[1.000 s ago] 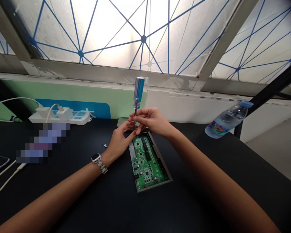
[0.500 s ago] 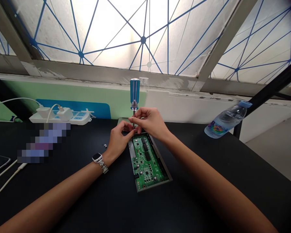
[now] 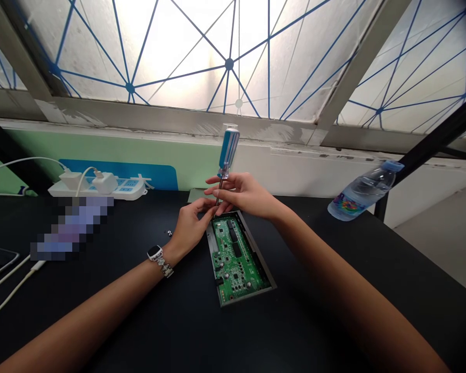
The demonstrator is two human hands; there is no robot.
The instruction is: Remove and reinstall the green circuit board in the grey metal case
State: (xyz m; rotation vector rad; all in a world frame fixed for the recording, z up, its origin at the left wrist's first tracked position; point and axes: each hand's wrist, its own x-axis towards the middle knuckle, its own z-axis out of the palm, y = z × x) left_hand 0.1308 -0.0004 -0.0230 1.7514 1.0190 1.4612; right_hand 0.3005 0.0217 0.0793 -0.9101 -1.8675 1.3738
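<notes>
A screwdriver (image 3: pixel 228 150) with a blue and clear striped handle stands tilted to the right over the far end of a green circuit board (image 3: pixel 241 269) in a metal frame. My right hand (image 3: pixel 248 196) pinches its shaft below the handle, some fingers stretched out. At the far left corner of the board, my left hand (image 3: pixel 193 224) is closed with thumb and fingers together by the screwdriver's tip. Those fingers hide the tip and whatever lies between them. Small screws (image 3: pixel 170 233) lie on the table left of my left hand.
A white power strip (image 3: pixel 130 190) with plugs and cables stands at the back left. A phone (image 3: pixel 0 261) lies at the left edge, near a blurred-out item. A plastic bottle (image 3: pixel 347 204) leans at the right against a black post. Behind the board lies a greenish flat piece (image 3: pixel 194 195).
The screwdriver's handle has tipped from upright toward the right. My right hand has shifted slightly right with its fingers more spread. My left hand has hardly moved.
</notes>
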